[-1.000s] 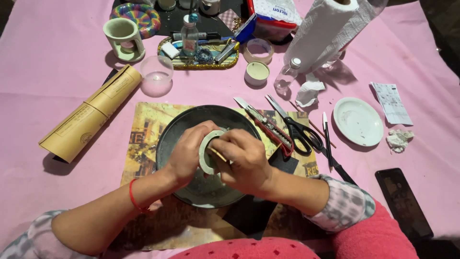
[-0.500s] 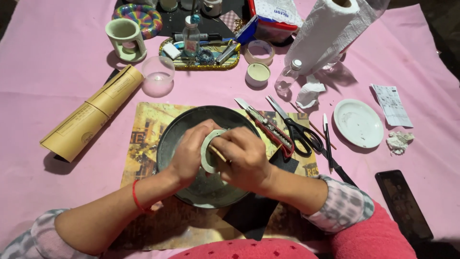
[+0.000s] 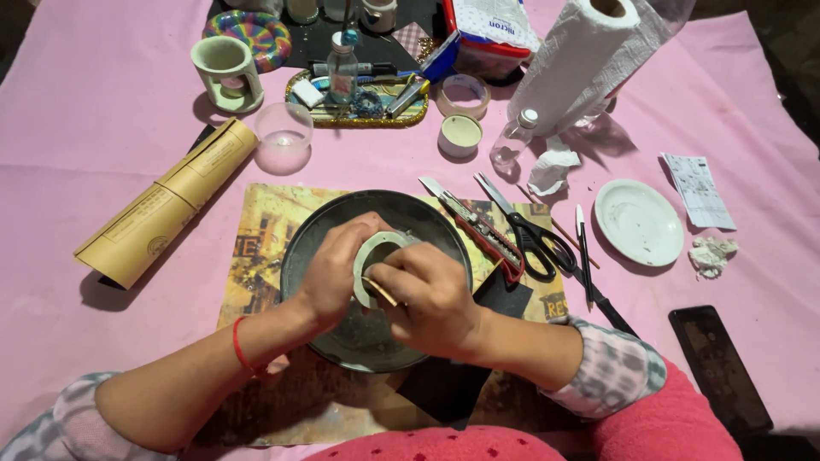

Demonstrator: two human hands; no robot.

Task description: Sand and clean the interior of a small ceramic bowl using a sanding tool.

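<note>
We are working over a dark round tray point(image 3: 427, 224) that sits on a printed mat point(image 3: 265, 226) in the middle of the pink tablecloth point(image 3: 111, 341). Our left hand point(image 3: 333, 273) is wrapped around a pale grey-green ring-shaped piece point(image 3: 376, 252), holding it tilted above the tray, and our right hand point(image 3: 427, 294) is closed on a thin wooden stick point(image 3: 378, 291) whose end lies against the ring's inner edge; the two hands press close together around the piece. How much of the ring has been worked we cannot tell, since fingers cover most of it, but the visible rim looks smooth and even, so we judge the shaping well along, with only touch-up on the inside left. Just right of the tray lie a red-handled utility knife point(image 3: 478, 230), black scissors point(image 3: 534, 239) and a black pen point(image 3: 583, 256), none of them in hand. Farther right are a small white dish point(image 3: 639, 222) and a dark phone point(image 3: 722, 367); a paper towel roll point(image 3: 581, 64) and a rolled tan sheet point(image 3: 166, 205) sit farther off.
</note>
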